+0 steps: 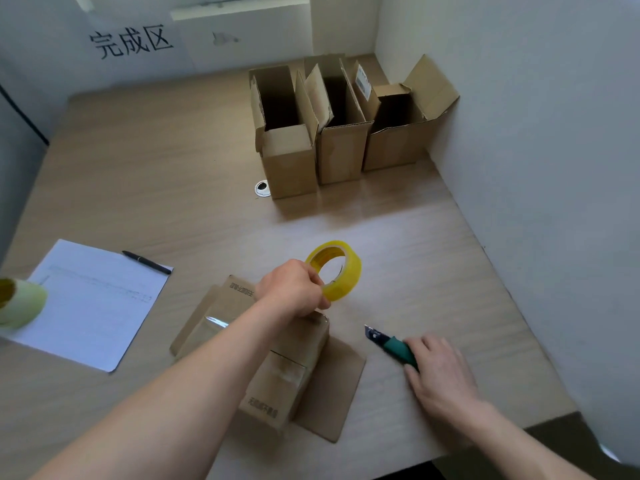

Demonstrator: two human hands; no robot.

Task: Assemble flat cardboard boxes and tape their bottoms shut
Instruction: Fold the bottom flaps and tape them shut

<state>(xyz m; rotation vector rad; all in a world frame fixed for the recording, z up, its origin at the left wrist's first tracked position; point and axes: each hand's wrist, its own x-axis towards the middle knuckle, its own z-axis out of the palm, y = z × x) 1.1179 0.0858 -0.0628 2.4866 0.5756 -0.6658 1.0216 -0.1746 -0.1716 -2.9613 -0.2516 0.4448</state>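
Your left forearm hides much of the cardboard box [287, 375], which lies on the desk [173, 168], long axis running away from you. Your left hand [294, 289] pinches the tape roll [337, 270] above its far end. Your right hand [440, 372] grips the utility knife [391, 344], blade pointing up-left.

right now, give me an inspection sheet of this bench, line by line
surface: wooden table, cable port in it
job's things: box lying on its side, clear tape on it; yellow tape roll; green utility knife, blade out; three assembled boxes standing open-topped by the far wall
clutter: paper sheet, pen, second tape roll at the left edge
hands: left hand grips the yellow roll; right hand on the knife handle
cables: nothing seen
surroundings: white walls, sign
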